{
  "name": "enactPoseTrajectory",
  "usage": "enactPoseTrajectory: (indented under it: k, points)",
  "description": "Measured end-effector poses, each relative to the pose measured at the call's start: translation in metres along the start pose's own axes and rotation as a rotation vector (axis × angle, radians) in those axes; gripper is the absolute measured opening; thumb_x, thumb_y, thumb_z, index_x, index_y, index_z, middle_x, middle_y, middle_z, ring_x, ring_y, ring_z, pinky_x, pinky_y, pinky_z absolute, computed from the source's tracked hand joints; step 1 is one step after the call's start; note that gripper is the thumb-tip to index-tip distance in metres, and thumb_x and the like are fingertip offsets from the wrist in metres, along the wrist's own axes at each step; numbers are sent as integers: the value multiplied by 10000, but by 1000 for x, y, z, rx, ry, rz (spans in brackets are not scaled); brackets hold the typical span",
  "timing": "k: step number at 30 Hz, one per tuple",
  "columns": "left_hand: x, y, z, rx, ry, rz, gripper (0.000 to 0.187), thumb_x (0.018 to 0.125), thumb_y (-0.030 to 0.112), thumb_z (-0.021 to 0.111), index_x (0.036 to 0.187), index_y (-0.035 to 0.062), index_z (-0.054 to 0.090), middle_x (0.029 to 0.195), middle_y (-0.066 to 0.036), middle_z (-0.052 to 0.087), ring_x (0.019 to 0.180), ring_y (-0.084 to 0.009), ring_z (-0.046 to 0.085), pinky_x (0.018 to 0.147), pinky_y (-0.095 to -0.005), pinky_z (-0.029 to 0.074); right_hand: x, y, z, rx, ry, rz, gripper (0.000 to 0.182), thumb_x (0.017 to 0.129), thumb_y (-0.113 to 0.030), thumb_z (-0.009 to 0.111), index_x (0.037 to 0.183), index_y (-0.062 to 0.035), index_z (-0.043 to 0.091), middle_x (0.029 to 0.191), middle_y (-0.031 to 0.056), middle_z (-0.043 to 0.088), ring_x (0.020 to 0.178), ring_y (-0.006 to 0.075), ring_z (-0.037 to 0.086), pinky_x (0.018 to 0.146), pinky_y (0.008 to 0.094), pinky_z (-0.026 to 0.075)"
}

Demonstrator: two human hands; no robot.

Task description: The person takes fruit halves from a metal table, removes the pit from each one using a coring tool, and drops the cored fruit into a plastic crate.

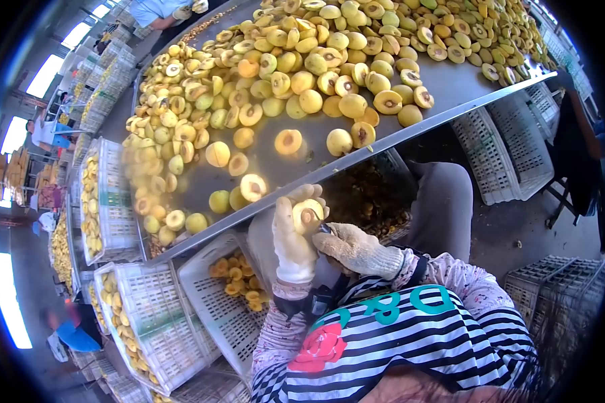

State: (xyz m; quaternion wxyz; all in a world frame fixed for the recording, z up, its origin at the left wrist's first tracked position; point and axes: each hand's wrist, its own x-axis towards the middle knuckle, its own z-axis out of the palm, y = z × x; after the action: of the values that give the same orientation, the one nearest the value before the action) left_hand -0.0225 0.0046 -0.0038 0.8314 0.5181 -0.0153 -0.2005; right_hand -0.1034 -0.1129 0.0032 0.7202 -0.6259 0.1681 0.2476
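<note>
My left hand point(293, 236), in a pale glove, holds a halved yellow fruit point(308, 215) with its cut face and brown centre turned up. Close beside it, my right hand point(358, 250), in a knitted glove, is closed round a small dark tool point(325, 229), most of it hidden by the fingers. The tool's end is at the fruit's lower right side. Both hands are in front of the metal table's edge point(356, 158), above my lap. Many whole and halved yellow fruits point(310, 101) are heaped on the table.
A crate with fruit halves point(212, 277) stands below the table edge at left, beside a full white crate point(156, 322). Dark scraps point(370, 195) lie in a container between my knees. Stacked crates point(494, 151) stand at right. Another person's gloved hands point(189, 9) show at the top.
</note>
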Motion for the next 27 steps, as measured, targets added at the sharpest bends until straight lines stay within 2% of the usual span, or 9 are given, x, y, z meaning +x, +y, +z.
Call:
enactPoseTrajectory:
  k: [5,8,14,17,18,20,23,24,27]
  points:
    - [-2,-2,1,26,159,-75,502,1053,432,428,1041,-19,649,987,-150,691,833,-219,664,753,-335,572,11,17,13,-94,119,-199,457,1003,-458,566,1112,-22,651,878,95,680,820,203,638,781,345,510]
    - [-2,15,-9,91,121,-162,480,1035,389,481,963,-41,682,881,-139,705,746,-199,654,694,-288,548,18,19,13,-93,-15,-192,433,1009,-411,580,1162,-11,644,936,122,699,899,215,644,838,354,504]
    - [-8,12,-12,-13,28,80,322,1017,240,523,1100,-37,664,1034,-126,700,937,-209,667,852,-307,547,24,14,9,45,-206,-146,390,1001,-441,590,1027,-55,636,751,-16,563,689,100,497,636,283,436]
    - [-10,10,-20,-36,-218,151,307,1005,148,524,1248,-22,605,1224,-121,642,1121,-208,620,975,-319,507,26,19,11,12,-108,-289,385,1004,-439,583,1025,-57,631,755,-9,573,693,103,506,637,283,442]
    - [-7,12,-22,-40,-308,177,374,994,99,513,1351,-8,539,1362,-123,560,1218,-199,570,1050,-325,465,23,18,8,42,-98,-222,377,1003,-433,583,1024,-60,630,754,-8,573,692,105,512,635,280,443]
    - [-10,14,-23,-28,-317,131,400,992,126,530,1373,5,530,1406,-142,522,1229,-198,566,1087,-347,447,16,14,1,106,-79,-90,361,1002,-422,584,1021,-64,627,751,-6,573,690,107,524,633,274,443]
    - [-14,11,-26,-70,-207,72,384,1017,230,526,1335,17,566,1308,-146,590,1132,-207,615,1016,-361,502,18,24,1,91,44,-243,382,994,-433,588,1042,-56,630,768,29,603,718,136,570,670,296,478]
    - [-13,9,-26,-89,-177,75,386,1028,269,517,1316,20,581,1269,-146,613,1091,-209,633,988,-363,521,14,24,-3,-112,64,-206,442,982,-465,594,1094,-39,642,837,94,667,791,205,643,737,342,515]
    - [-11,5,-23,-74,-123,26,422,1046,357,465,1252,20,612,1134,-133,657,968,-209,658,889,-357,559,7,3,-2,-370,19,-108,495,974,-488,597,1164,-34,653,946,145,709,881,265,680,805,378,527]
